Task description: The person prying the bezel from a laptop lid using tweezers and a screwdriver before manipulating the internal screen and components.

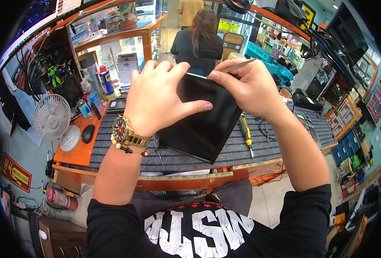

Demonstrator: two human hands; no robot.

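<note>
A black flat screen panel lies tilted on the ribbed grey mat in front of me. My left hand is spread over its far left part, fingers apart at the far edge and thumb stretched across the dark face. At the panel's far right edge, my right hand pinches a thin, pointed grey metal tool. The tool's lower end is hidden by the fingers. A yellow and black screwdriver lies on the mat, right of the panel. By the near left corner, a thin wire trails over the mat.
On the left stand a white fan, a black mouse and a blue and yellow spray can. A black case sits at the far right of the grey mat. Beyond the bench, a person sits facing away.
</note>
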